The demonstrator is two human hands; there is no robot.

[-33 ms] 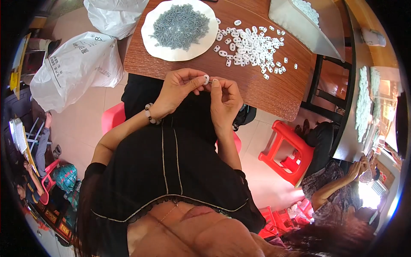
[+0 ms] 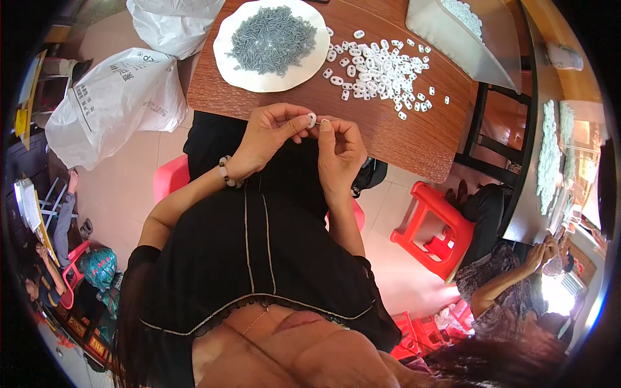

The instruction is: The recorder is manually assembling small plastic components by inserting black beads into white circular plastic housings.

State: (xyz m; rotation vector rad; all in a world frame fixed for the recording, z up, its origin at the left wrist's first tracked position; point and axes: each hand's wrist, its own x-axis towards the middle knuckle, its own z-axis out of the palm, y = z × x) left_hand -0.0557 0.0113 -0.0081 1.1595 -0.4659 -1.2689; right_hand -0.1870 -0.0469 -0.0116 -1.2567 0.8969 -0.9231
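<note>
"How far along are you?"
"Looking down from my head, I'd judge one white piece [image 2: 312, 120] is in work. My left hand [image 2: 264, 136] pinches it between thumb and finger, just off the worktop [image 2: 420, 145]'s near edge. My right hand [image 2: 341, 154] is pinched close beside it, seemingly on a thin dark bit [image 2: 318, 123] too small to make out."

"And what's left?"
"Plenty, it seems. Loose white pieces [image 2: 381, 72] lie heaped and scattered ahead of me, and slim grey pieces [image 2: 275, 40] are piled on the scalloped plate [image 2: 222, 40]. Whether any in the heap are finished, I can't tell."

"Anything in the way?"
"Only my own fingers, which hide part of what I hold. A pale bin [image 2: 441, 29] with more small white things stands at the far right. White sacks [image 2: 116, 103] sit to my left, a red stool [image 2: 430, 223] to my right, and beyond it another person's arm [image 2: 508, 289] reaches toward a second worktop [image 2: 525, 210]."
</note>
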